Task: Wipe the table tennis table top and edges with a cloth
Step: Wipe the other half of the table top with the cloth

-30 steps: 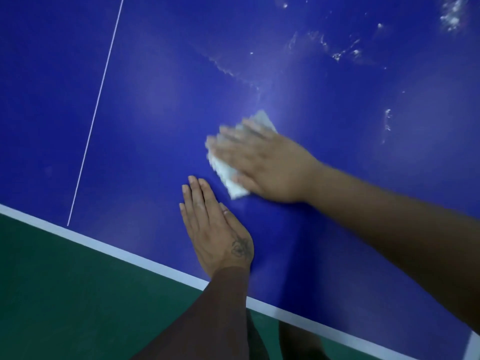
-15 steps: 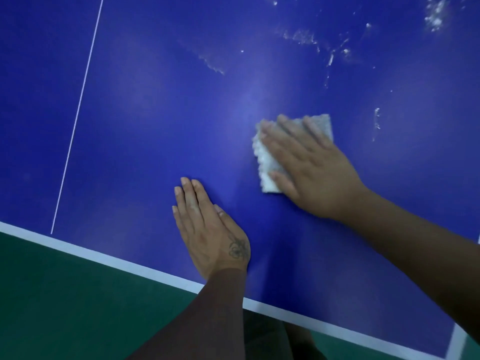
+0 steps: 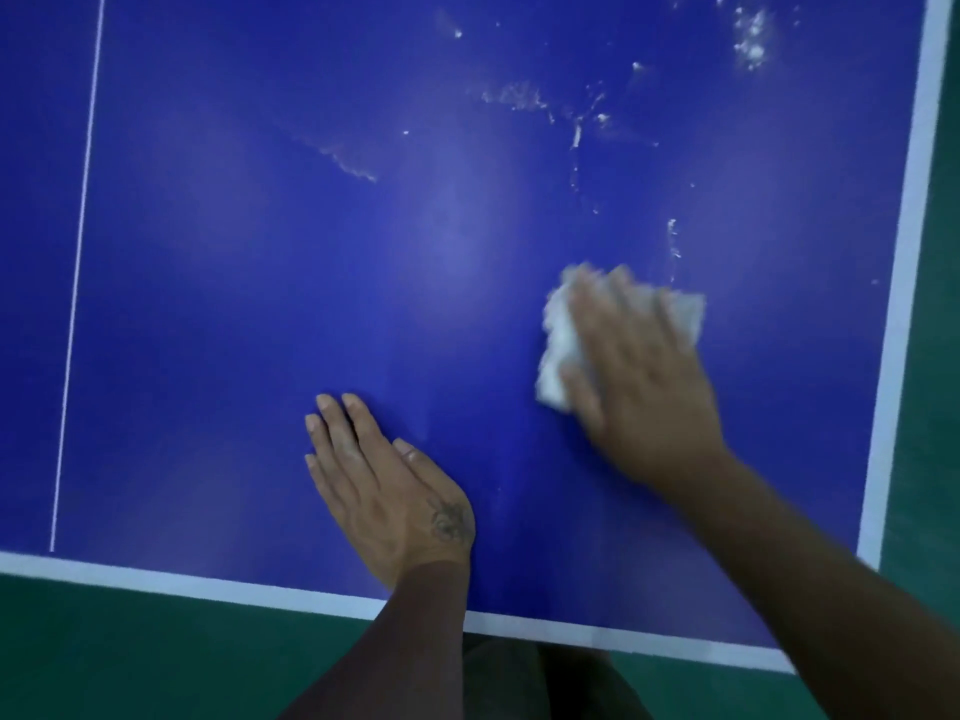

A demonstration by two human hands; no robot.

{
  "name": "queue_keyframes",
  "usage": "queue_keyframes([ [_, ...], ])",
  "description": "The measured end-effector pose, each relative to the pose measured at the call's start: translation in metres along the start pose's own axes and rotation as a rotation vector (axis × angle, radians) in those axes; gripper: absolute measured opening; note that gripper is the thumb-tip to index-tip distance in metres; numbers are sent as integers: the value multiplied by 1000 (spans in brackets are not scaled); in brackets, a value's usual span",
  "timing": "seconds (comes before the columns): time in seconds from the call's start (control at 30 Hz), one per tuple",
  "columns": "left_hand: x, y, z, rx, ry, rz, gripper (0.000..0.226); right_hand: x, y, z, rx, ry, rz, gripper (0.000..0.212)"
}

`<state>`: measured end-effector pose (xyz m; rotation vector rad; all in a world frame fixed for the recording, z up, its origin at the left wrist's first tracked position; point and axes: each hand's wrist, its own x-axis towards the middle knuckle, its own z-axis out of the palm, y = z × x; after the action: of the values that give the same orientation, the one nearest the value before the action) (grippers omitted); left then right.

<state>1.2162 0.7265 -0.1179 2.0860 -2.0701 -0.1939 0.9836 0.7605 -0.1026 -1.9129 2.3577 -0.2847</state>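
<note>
Right hand (image 3: 639,387), fingers spread flat, presses the cloth (image 3: 558,350) on the worktop (image 3: 234,304); left hand (image 3: 384,480) lies flat beside it. White smears (image 3: 519,96) lie beyond the right hand, so wiping looks partway; edges probably undone.

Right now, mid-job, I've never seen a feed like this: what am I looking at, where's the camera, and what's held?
No machine here: a person's two bare hands, seen from one camera on their head, looking down. The right hand presses a white cloth flat on the blue table; it looks blurred. The left hand rests flat, holding nothing. White smears lie farther up the table. Green floor shows past the white edge lines.
</note>
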Motion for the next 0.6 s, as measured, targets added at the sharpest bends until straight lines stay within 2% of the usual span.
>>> queue_keyframes([
  [0.1,0,2,-1,0,-10,2,62,31,50,-14,3,49,400,63],
  [0.17,0,2,-2,-12,-6,6,62,38,48,-15,7,56,496,64],
  [0.23,0,1,-3,-29,3,18,62,22,23,-8,-20,59,444,66],
  [0.37,3,1,-3,-19,-10,38,64,-46,-25,8,46,31,162,63],
  [0.43,3,8,-6,-23,-45,38,64,-63,-3,5,39,59,214,63],
  [0.5,5,8,-11,-25,-91,123,65,-77,29,-3,-11,97,443,63],
  [0.6,23,8,-11,1,-171,452,64,-96,73,-22,-9,107,913,66],
])
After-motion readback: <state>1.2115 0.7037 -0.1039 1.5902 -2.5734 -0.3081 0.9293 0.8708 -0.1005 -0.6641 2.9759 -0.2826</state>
